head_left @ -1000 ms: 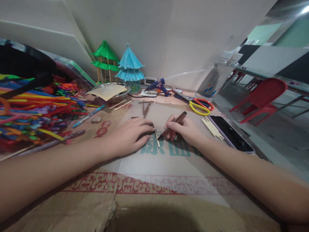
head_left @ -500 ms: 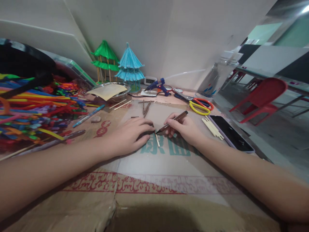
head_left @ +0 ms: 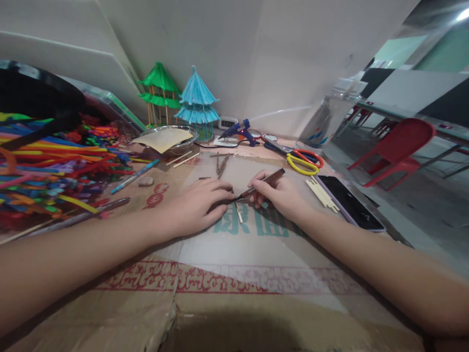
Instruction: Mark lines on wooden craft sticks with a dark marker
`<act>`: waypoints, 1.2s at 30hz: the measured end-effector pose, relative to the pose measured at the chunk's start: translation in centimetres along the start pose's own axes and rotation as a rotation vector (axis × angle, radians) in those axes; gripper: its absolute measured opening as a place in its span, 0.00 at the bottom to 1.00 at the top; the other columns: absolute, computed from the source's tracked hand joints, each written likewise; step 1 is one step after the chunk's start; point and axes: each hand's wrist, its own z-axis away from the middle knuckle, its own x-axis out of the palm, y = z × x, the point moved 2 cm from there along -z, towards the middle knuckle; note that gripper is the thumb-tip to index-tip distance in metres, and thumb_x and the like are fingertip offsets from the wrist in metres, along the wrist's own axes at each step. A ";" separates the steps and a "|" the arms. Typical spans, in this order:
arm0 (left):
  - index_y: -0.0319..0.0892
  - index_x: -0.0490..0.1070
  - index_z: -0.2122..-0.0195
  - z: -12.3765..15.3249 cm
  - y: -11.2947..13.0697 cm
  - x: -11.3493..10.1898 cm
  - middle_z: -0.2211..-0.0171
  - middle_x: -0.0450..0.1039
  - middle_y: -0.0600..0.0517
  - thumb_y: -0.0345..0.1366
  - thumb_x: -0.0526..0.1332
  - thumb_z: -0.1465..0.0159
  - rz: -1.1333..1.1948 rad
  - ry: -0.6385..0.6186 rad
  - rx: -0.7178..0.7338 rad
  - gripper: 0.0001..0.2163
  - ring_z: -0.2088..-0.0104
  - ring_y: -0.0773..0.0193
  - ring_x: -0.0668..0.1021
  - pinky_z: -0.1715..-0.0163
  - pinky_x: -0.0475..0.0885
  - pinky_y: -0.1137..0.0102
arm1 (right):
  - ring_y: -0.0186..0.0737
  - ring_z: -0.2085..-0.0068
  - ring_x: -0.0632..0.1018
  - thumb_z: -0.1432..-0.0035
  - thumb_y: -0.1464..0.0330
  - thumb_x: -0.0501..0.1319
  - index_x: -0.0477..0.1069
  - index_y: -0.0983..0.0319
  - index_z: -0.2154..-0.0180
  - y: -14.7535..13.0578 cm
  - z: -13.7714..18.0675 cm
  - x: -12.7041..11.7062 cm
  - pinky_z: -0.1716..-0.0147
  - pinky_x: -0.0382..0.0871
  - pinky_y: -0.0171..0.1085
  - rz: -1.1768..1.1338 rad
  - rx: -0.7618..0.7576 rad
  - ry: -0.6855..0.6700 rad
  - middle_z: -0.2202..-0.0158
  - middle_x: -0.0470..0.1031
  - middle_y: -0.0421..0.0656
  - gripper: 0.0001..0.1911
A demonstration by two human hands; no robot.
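My left hand (head_left: 205,203) rests palm down on the work surface, its index finger and thumb closed at the upper end of a thin wooden stick (head_left: 239,213). Part of the stick is dark brown and its lower end is pale. In my right hand (head_left: 276,193) is a brown marker (head_left: 263,183), held like a pen. Its tip touches the stick close to my left fingertips. Just beyond my hands lie several brown sticks (head_left: 222,165), and to the right of my right hand is a group of pale sticks (head_left: 322,194).
Coloured pipe cleaners (head_left: 54,171) are heaped on the left. Behind stand a green model pavilion (head_left: 159,90), a blue one (head_left: 197,100) and a blue glue gun (head_left: 240,129). Yellow-handled scissors (head_left: 302,165), a phone (head_left: 348,201) and a clear bottle (head_left: 320,120) are on the right.
The marker tip has shifted slightly up and left along the stick, closer to my left fingertips. My left hand stays in place.
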 end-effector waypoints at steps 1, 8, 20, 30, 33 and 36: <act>0.44 0.72 0.44 0.0 0.0 0.0 0.43 0.70 0.47 0.36 0.52 0.29 -0.001 -0.001 0.000 0.16 0.43 0.56 0.72 0.42 0.67 0.57 | 0.34 0.79 0.74 0.40 0.63 0.61 0.68 0.60 0.69 0.0 0.0 0.0 0.76 0.69 0.34 0.001 0.000 -0.002 0.77 0.75 0.39 0.09; 0.43 0.73 0.45 0.0 0.0 0.0 0.41 0.69 0.45 0.35 0.53 0.30 -0.017 -0.007 -0.012 0.15 0.42 0.53 0.71 0.41 0.66 0.55 | 0.33 0.81 0.72 0.43 0.62 0.62 0.69 0.61 0.72 0.3 0.2 -0.1 0.80 0.66 0.33 -0.049 0.014 -0.094 0.80 0.76 0.40 0.10; 0.44 0.72 0.46 0.1 0.1 0.0 0.43 0.71 0.47 0.35 0.54 0.30 0.012 0.005 -0.028 0.14 0.42 0.55 0.72 0.40 0.66 0.57 | 0.35 0.78 0.76 0.40 0.60 0.62 0.67 0.60 0.69 0.3 -0.1 0.0 0.75 0.70 0.35 -0.023 -0.008 0.003 0.76 0.76 0.39 0.10; 0.43 0.70 0.44 0.0 0.0 0.1 0.42 0.72 0.47 0.37 0.55 0.31 0.022 -0.007 -0.073 0.16 0.41 0.54 0.71 0.39 0.66 0.55 | 0.35 0.78 0.76 0.39 0.61 0.60 0.67 0.60 0.67 0.2 -0.1 0.0 0.75 0.70 0.35 0.037 -0.014 -0.002 0.76 0.77 0.39 0.09; 0.44 0.70 0.44 0.0 0.0 0.2 0.42 0.71 0.48 0.36 0.54 0.31 0.019 -0.011 -0.075 0.16 0.41 0.54 0.71 0.39 0.65 0.54 | 0.35 0.78 0.76 0.39 0.62 0.60 0.67 0.60 0.67 0.1 -0.1 0.0 0.75 0.71 0.35 0.041 -0.013 0.001 0.76 0.77 0.39 0.09; 0.44 0.70 0.43 0.0 -0.1 0.2 0.42 0.71 0.48 0.36 0.54 0.31 0.014 -0.014 -0.071 0.16 0.41 0.54 0.71 0.39 0.66 0.54 | 0.35 0.78 0.76 0.39 0.62 0.60 0.67 0.60 0.67 0.1 -0.1 0.0 0.75 0.71 0.35 0.043 -0.008 -0.005 0.76 0.77 0.39 0.09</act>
